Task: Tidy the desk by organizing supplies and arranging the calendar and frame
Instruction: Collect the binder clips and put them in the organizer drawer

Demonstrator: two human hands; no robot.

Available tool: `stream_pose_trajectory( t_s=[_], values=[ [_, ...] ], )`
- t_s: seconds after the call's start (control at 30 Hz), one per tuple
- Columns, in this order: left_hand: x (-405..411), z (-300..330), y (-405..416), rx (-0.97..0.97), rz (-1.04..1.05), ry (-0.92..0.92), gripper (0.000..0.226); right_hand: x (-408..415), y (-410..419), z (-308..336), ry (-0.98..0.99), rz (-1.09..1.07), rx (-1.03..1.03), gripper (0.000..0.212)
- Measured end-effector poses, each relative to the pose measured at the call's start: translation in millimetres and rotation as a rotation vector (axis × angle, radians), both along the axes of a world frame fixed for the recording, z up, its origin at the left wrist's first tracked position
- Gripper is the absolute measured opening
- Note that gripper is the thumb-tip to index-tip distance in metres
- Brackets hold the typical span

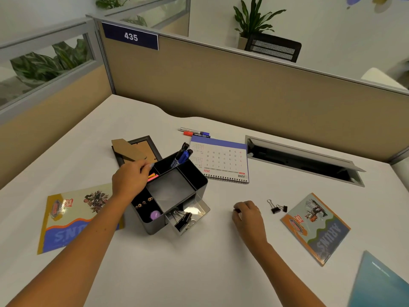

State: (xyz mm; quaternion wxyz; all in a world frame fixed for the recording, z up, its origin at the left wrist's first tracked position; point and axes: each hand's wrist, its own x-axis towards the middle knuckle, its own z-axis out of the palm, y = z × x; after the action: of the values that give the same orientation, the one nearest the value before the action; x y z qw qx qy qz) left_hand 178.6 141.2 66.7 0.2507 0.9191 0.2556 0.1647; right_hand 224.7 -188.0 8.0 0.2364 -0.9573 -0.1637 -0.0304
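A black desk organizer (194, 180) stands mid-desk, with markers (180, 157) upright in its back compartment and its clear drawer (199, 210) pulled out, holding binder clips. My left hand (130, 179) rests on the organizer's left rim, fingers curled over pink sticky tabs (152, 176). My right hand (247, 216) is on the desk to the right, pinching a small black binder clip (236, 210). Two more binder clips (277, 208) lie beside it. The calendar (221, 161) lies flat behind the organizer. A picture frame (135, 149) lies face down at the left.
Two loose markers (194, 132) lie behind the calendar. A printed card (316, 227) lies at the right and a larger print (73, 216) at the left. An open cable tray (305, 162) is set into the desk at the back right. Partition walls (243, 85) bound the desk.
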Motion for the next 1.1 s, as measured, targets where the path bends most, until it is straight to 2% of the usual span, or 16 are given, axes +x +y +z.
stream_pose_trajectory(
  t_s=[0.13,0.27,0.47,0.6,0.7,0.83,0.9,1.0,1.1],
  values=[
    [1,-1,0,0.003,0.001,0.001,0.026,-17,34,35,-0.173,0.083,0.282,0.008],
    [1,-1,0,0.006,0.0,0.001,0.026,-36,65,58,-0.261,0.24,0.427,0.007],
    [0,0,0,0.01,-0.002,0.012,0.027,-56,76,35,-0.19,0.381,0.332,0.012],
    [0,1,-1,0.008,0.004,0.002,0.026,-55,70,30,-0.246,0.404,0.27,0.014],
    [1,0,-1,0.008,0.006,0.001,0.026,-42,62,35,-0.272,0.291,0.331,0.018],
    [0,0,-1,-0.009,0.014,-0.002,0.023,-8,31,30,-0.222,0.009,0.38,0.022],
    [0,0,-1,-0.006,0.015,-0.001,0.023,11,9,19,-0.13,-0.143,0.272,0.025],
    [0,1,-1,-0.002,0.012,0.002,0.024,32,-27,3,0.124,-0.343,-0.039,0.054],
    [1,0,-2,-0.002,0.006,-0.002,0.025,40,-56,-10,0.229,-0.378,-0.203,0.057]
  ],
)
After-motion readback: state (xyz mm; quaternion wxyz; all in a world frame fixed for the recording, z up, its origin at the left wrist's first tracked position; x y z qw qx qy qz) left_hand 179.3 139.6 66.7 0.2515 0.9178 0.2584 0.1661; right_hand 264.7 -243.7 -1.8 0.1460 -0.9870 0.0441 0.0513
